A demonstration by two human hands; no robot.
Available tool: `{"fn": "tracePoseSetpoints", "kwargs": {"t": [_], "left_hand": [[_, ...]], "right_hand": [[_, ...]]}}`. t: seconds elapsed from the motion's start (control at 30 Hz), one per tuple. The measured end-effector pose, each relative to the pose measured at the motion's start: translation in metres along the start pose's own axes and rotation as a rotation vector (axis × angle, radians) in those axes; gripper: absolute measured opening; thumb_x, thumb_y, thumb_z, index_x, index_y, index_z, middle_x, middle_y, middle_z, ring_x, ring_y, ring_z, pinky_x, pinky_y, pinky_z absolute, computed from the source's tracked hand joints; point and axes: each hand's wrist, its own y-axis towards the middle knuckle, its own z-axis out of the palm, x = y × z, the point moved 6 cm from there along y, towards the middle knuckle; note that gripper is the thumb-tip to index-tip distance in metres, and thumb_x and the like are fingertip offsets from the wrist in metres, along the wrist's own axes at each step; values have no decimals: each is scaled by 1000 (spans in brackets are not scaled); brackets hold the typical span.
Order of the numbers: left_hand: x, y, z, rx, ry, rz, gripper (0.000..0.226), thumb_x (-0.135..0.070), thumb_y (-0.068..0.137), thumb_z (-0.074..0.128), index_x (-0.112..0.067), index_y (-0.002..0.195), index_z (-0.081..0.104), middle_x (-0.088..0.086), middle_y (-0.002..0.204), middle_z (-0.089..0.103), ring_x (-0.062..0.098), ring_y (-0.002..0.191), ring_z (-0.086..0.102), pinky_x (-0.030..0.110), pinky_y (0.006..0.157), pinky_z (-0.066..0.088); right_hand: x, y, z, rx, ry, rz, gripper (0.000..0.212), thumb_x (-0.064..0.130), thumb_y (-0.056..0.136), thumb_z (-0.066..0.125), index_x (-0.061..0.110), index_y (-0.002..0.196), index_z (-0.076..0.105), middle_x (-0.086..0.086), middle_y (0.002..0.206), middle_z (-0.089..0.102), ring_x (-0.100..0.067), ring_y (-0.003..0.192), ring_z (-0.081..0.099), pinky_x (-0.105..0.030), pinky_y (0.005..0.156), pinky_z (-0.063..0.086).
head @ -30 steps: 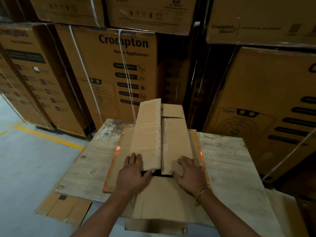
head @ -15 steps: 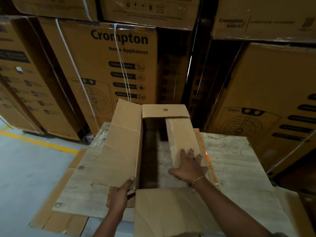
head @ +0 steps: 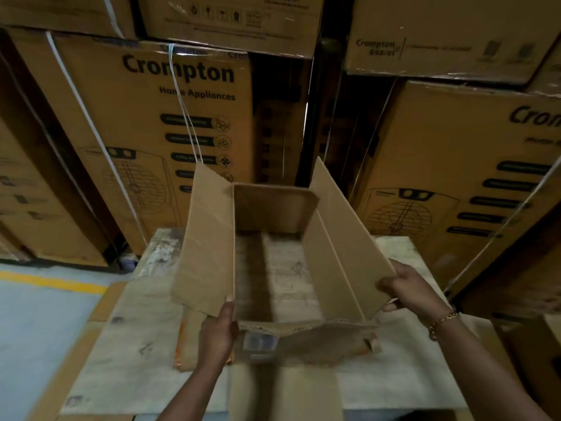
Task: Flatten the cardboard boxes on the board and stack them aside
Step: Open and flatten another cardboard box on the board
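Note:
A brown cardboard box [head: 273, 208] stands opened on the pale wooden board [head: 136, 360], its flaps spread so I look straight through it to the board. My left hand [head: 217, 335] grips the near corner of the left flap [head: 206, 247]. The right flap [head: 349, 238] is pinched at its near edge by my right hand [head: 409, 288], which wears a gold bracelet. The near flap [head: 303, 338] lies folded towards me, with a white label and orange tape on it.
Tall strapped Crompton appliance cartons [head: 170, 132] wall off the far side, and more cartons [head: 470, 192] crowd the right. Flat cardboard [head: 282, 393] lies under the board's near edge. Grey floor with a yellow line [head: 51, 284] lies to the left.
Both top flaps, pressed shut a second ago, have been pulled apart and up. The box now stands open, and each hand has shifted to a flap's near edge.

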Motion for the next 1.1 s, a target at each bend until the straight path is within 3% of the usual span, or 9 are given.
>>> {"fn": "tracePoseSetpoints", "kwargs": {"t": [0.13, 0.33, 0.47, 0.53, 0.67, 0.8, 0.93, 1.0, 1.1], "left_hand": [[-54, -18, -25, -173, 320, 207, 64, -68, 93, 41, -10, 76, 62, 13, 77, 62, 34, 74, 59, 45, 77, 50], [-132, -69, -54, -282, 379, 529, 72, -69, 89, 42, -5, 59, 58, 14, 56, 58, 29, 54, 55, 39, 56, 45], [-142, -115, 1, -204, 918, 879, 57, -54, 93, 52, -7, 64, 65, 8, 55, 65, 27, 42, 59, 27, 43, 39], [-131, -129, 28, -148, 1057, 999, 41, -46, 90, 60, -10, 76, 74, 3, 62, 70, 18, 38, 58, 22, 39, 36], [-110, -142, 81, 3, 1234, 1058, 63, -51, 92, 30, -16, 135, 59, 2, 138, 60, 19, 109, 66, 34, 71, 55], [-85, -158, 130, 224, 1284, 1057, 71, -58, 87, 31, -11, 130, 61, 8, 132, 63, 29, 115, 61, 41, 75, 55], [-62, -161, 138, 485, 1298, 1076, 79, -70, 90, 36, -24, 154, 31, -4, 162, 27, 19, 150, 22, 40, 120, 22], [-62, -146, 111, 462, 1315, 1086, 86, -69, 85, 48, -32, 157, 20, -11, 166, 11, 14, 153, 8, 38, 123, 8], [-56, -105, 41, 333, 1433, 940, 102, -65, 75, 61, -36, 158, 9, -10, 166, 2, 18, 153, 5, 46, 121, 13]], "right_hand": [[-15, 9, 4, -44, 259, -2, 42, -5, 86, 57, 15, 123, 63, -12, 102, 69, -33, 73, 65, -42, 58, 61], [-67, 5, 27, -60, 759, 171, 29, -10, 95, 39, 10, 106, 56, -23, 89, 67, -38, 69, 68, -55, 61, 58], [-121, 2, 42, -14, 283, 271, 27, 10, 100, 49, 15, 122, 62, -20, 111, 70, -37, 94, 69, -43, 79, 58], [-135, 3, 24, -177, -24, 180, 28, 16, 97, 57, 13, 123, 64, -15, 130, 63, -34, 116, 59, -37, 92, 47], [-87, -22, -11, -304, 91, 4, 19, 31, 99, 55, 23, 105, 71, -1, 118, 68, -26, 118, 59, -37, 95, 41], [-15, -55, 2, 81, 378, -76, 42, 60, 97, 42, 32, 117, 66, 3, 109, 75, -17, 103, 70, -38, 92, 46], [-3, -66, -7, 66, 411, -54, 37, 25, 82, 68, 12, 116, 67, -9, 104, 74, -27, 97, 69, -40, 85, 55], [-13, -67, -24, 7, 305, -35, 22, 6, 84, 67, 7, 105, 70, -15, 103, 75, -28, 91, 72, -39, 77, 59], [-35, -69, -37, 14, 159, 4, 17, 8, 86, 68, 10, 103, 70, -12, 101, 76, -27, 92, 72, -43, 79, 61]]}}
